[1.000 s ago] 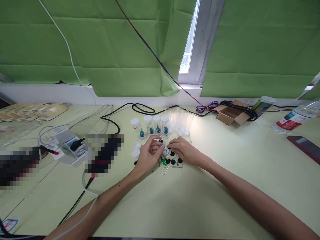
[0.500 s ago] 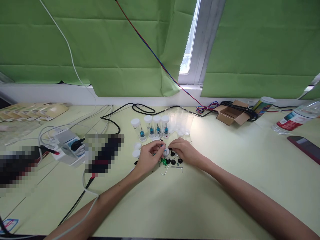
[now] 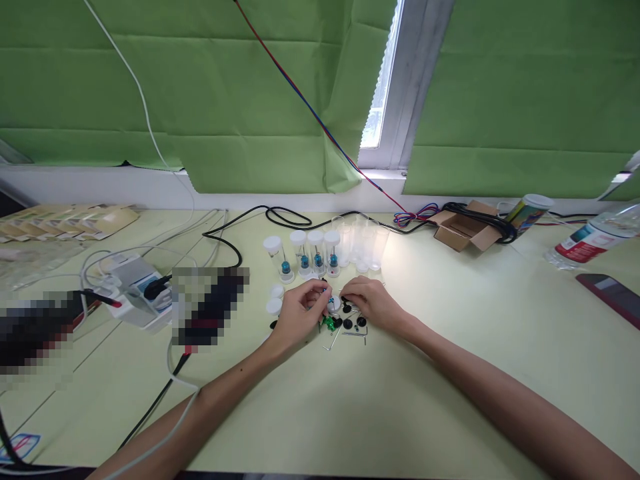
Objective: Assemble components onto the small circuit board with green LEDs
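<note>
Across the desk [image 3: 350, 413], the right hand [image 3: 371, 298] curls, its grip unclear, facing the left hand [image 3: 296, 308]. Beyond, four capped tubes [image 3: 301, 253] hold blue parts [image 3: 305, 263], seemingly finished; clear tubes [image 3: 379, 248] look unfilled. Black discs [image 3: 347, 323] lie loose; the left grip pinches a small bluish piece [image 3: 325, 290].

Pc. [image 3: 325, 289] in L fingers [image 3: 317, 306] too sm. to ID.

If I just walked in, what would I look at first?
Probably the big green blinds across the back. Then the left hand and right hand stand out mid-picture, near small black discs, with four white-capped clear tubes just beyond the left hand.
</note>
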Tool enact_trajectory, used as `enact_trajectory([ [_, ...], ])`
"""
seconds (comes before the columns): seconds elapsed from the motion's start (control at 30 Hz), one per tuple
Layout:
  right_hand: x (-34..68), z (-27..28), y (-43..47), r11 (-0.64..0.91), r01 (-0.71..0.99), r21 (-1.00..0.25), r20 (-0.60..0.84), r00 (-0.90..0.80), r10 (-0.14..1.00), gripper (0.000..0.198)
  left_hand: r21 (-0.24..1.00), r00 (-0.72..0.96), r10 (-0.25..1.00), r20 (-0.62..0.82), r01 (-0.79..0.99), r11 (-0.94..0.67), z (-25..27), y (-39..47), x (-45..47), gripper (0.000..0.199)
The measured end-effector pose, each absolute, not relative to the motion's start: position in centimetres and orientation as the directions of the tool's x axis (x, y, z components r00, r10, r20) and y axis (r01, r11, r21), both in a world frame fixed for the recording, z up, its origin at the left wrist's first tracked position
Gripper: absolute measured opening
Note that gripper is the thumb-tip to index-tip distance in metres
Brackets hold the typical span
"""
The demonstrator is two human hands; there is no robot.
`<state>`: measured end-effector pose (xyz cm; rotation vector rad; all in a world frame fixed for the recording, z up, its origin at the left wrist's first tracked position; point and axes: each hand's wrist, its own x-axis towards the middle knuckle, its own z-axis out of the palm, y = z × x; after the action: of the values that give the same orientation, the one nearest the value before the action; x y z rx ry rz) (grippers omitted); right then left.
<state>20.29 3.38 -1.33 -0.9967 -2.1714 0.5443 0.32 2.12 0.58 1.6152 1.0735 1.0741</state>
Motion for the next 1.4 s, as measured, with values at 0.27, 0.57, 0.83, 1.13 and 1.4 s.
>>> enact_trajectory([
  [0.27, 20.0, -1.0, 3.2, 0.549, 0.481, -0.683, 0.429, -0.344, 0.835, 0.017, 0.958, 0.25, 0.953, 0.171, 0.185, -0.221, 0.4, 2.1, 0.3, 0.02],
  [0.57, 18.8, -0.1, 2.0, 0.311, 0.128, -0.942, 0.286, -0.187, 0.94, 0.012, 0.966, 0.242, 0.954, 0.175, 0.148, -0.214, 0.4, 2.2, 0.3, 0.021],
  [0.83, 17.9, -0.1, 1.4, 0.078, -0.17, -0.982, 0.111, -0.194, 0.975, 0.022, 0.962, 0.236, 0.954, 0.185, 0.155, -0.224, 0.4, 2.2, 0.3, 0.023],
  [1.13, 18.0, -0.5, 1.2, -0.021, -0.213, -0.977, 0.034, -0.248, 0.968, 0.022, 0.957, 0.233, 0.953, 0.193, 0.171, -0.236, 0.4, 2.2, 0.3, 0.024],
  [1.4, 17.9, -1.1, 1.2, -0.022, -0.225, -0.974, 0.04, -0.265, 0.964, 0.022, 0.953, 0.232, 0.957, 0.173, 0.206, -0.222, 0.4, 2.1, 0.3, 0.026],
])
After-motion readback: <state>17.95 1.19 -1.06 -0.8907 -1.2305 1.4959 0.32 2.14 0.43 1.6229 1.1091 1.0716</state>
